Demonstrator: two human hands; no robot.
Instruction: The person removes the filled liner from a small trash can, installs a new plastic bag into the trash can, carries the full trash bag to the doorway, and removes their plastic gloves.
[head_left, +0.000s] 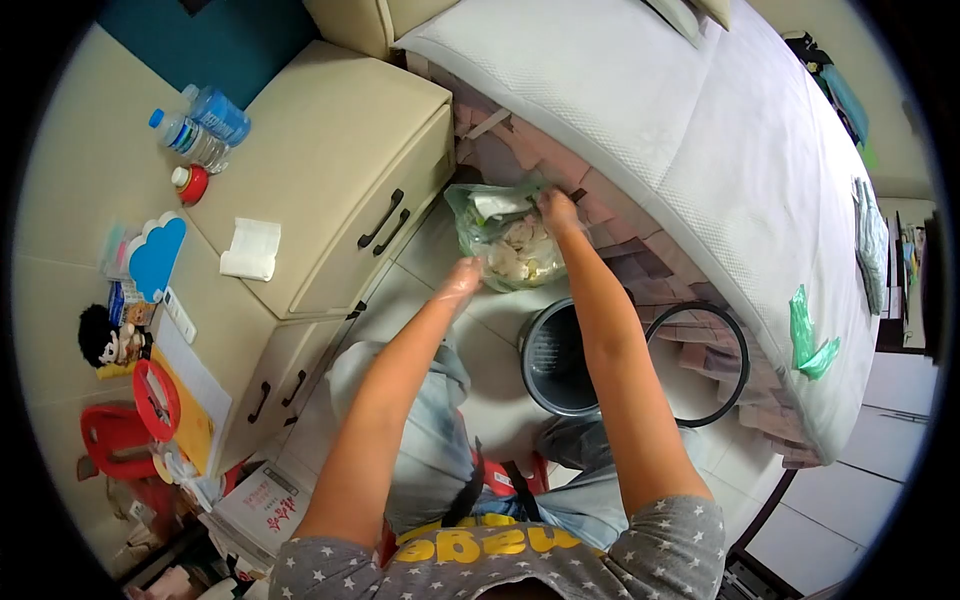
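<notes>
A thin, see-through greenish plastic bag filled with crumpled white tissues and other waste is held between my hands, low over the tiled floor beside the bed. My right hand is closed on the bag's upper right edge. On the lower left side, my left hand has its fingers closed on the plastic, slightly blurred. Just below the bag stands a dark grey trash bin, its opening facing up and partly covered by my right forearm. A black ring the size of a bin rim leans right of it.
A white-covered bed borders the right, with a green plastic bag on it. Left stands a cream nightstand with black handles. Water bottles, a folded tissue and a red basket sit on the furniture. A cardboard box lies lower left.
</notes>
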